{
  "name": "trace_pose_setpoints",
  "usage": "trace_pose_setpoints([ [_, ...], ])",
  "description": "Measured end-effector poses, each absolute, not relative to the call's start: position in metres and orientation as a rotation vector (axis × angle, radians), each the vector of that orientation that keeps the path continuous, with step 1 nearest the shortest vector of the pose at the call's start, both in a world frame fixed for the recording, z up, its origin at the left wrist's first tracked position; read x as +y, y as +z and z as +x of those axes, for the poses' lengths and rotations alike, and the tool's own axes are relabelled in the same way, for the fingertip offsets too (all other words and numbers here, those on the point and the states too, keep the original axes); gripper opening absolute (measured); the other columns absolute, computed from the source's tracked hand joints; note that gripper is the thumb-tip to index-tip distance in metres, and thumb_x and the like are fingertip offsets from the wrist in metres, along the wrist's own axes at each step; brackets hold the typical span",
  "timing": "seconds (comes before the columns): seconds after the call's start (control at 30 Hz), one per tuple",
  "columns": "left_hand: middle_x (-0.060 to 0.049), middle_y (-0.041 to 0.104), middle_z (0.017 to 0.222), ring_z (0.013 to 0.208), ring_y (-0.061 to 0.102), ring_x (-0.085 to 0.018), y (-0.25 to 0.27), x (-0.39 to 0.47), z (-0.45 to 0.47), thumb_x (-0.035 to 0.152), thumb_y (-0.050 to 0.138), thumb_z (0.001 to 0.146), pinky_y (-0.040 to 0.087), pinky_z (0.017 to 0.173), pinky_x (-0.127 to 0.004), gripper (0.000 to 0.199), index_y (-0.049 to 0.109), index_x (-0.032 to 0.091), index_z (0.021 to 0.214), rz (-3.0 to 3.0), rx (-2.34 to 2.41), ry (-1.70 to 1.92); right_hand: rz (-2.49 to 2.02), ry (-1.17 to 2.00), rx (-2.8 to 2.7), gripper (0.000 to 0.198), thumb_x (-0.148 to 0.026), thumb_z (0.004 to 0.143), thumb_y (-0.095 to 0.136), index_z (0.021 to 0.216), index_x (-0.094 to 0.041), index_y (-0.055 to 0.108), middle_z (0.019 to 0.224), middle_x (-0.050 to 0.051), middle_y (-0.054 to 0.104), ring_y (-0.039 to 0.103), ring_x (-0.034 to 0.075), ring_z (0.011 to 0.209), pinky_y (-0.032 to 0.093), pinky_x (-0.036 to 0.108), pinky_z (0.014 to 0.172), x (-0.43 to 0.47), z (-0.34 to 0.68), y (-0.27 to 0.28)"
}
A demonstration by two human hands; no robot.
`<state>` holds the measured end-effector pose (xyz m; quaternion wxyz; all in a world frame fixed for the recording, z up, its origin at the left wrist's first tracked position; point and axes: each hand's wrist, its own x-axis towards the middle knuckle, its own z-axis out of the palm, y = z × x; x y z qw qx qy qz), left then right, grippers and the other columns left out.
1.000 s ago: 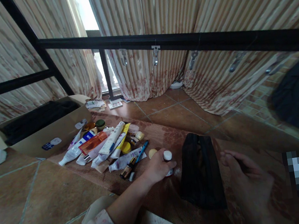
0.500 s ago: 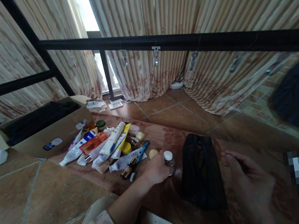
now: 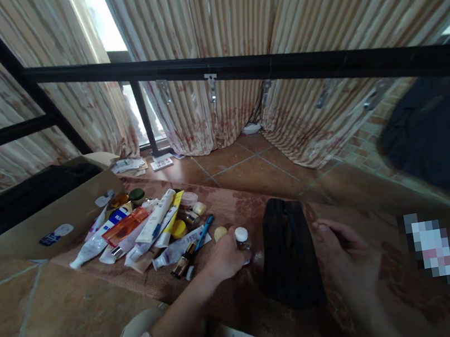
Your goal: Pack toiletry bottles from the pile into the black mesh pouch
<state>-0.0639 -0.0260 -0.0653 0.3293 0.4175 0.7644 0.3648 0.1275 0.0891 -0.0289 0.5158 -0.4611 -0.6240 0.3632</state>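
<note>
My left hand [image 3: 226,258] has its fingers wrapped round a small clear bottle [image 3: 242,243] with a white cap, which stands upright on the brown patterned cloth [image 3: 253,299]. To its right lies a black zippered pouch [image 3: 291,260], with a narrow opening along its top. Just beyond the pouch's right side is my right hand [image 3: 350,254], thumb and forefinger pinched together; whether anything is between them is hidden. A round cream-coloured item [image 3: 220,233] sits behind the left hand. Close by on the left lie a blue stick [image 3: 204,232] and a dark dropper bottle [image 3: 183,260].
Tubes and jars are heaped on the cloth's left part, among them a white tube [image 3: 156,215] and a yellow lid [image 3: 178,229]. A cardboard box [image 3: 63,218] stands behind them. A black metal bar [image 3: 235,65] crosses before the curtains [image 3: 194,21]. A blurred-out item [image 3: 435,247] lies right.
The view has swung to the right, so everything appears further left. My left hand stays on the bottle, and my right hand keeps its pinch beside the pouch.
</note>
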Motion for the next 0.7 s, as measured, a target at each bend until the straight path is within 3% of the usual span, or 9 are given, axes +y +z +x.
trace_pose_setpoints([
  [0.27,0.001,0.059,0.080,0.075,0.057,-0.017,-0.063,-0.023,-0.062,0.020,0.063,0.069,0.042,0.065,-0.025,0.020,0.053,0.019,0.087,1.211,2.041,0.933,-1.082,0.818,-1.542,0.023,-0.038,0.079,0.064,0.084,-0.017,0.072,0.086,0.008,0.074,0.068,0.021,0.084,0.052,0.037,0.082,0.089,0.129,-0.024],
  [0.5,0.000,0.059,0.083,0.077,0.058,-0.018,-0.060,-0.022,-0.059,0.037,0.068,0.071,0.041,0.066,-0.027,0.029,0.054,0.020,0.089,1.227,2.098,0.888,-1.080,0.850,-1.532,0.021,-0.036,0.081,0.064,0.087,-0.018,0.073,0.090,0.007,0.074,0.069,0.021,0.087,0.051,0.037,0.084,0.090,0.129,-0.028],
  [0.7,0.000,0.060,0.084,0.078,0.058,-0.018,-0.056,-0.023,-0.059,0.036,0.069,0.071,0.041,0.066,-0.027,0.028,0.054,0.020,0.089,1.231,2.117,0.863,-1.100,0.834,-1.539,0.021,-0.036,0.081,0.064,0.086,-0.018,0.073,0.089,0.007,0.075,0.069,0.021,0.086,0.052,0.037,0.084,0.091,0.128,-0.028],
])
